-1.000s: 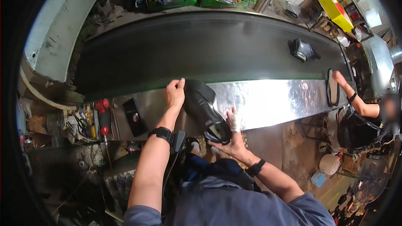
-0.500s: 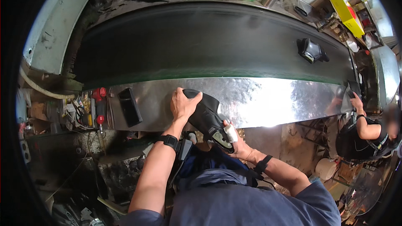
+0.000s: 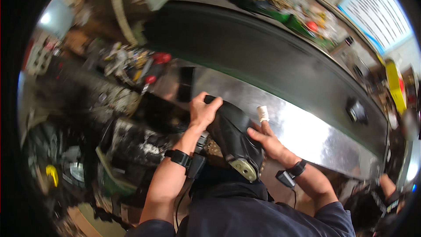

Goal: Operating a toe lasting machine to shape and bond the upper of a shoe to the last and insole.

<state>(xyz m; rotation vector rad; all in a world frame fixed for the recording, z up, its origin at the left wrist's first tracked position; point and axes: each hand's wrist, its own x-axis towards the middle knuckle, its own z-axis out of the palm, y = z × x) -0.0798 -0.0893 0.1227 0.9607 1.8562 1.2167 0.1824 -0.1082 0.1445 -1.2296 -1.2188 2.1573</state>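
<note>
Hands grip a black shoe (image 3: 232, 138) at the near edge of the shiny metal rim (image 3: 302, 127) of a dark conveyor belt (image 3: 263, 57). The left hand (image 3: 202, 112) clamps its upper end; the right hand (image 3: 266, 138), one fingertip bandaged, presses its side. The pale heel points toward the person.

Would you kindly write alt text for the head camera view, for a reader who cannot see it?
Seen from above, a person's left hand and right hand, one finger bandaged, grip a black shoe at the shiny metal edge of a dark conveyor belt. Cluttered tools lie to the left.
</note>
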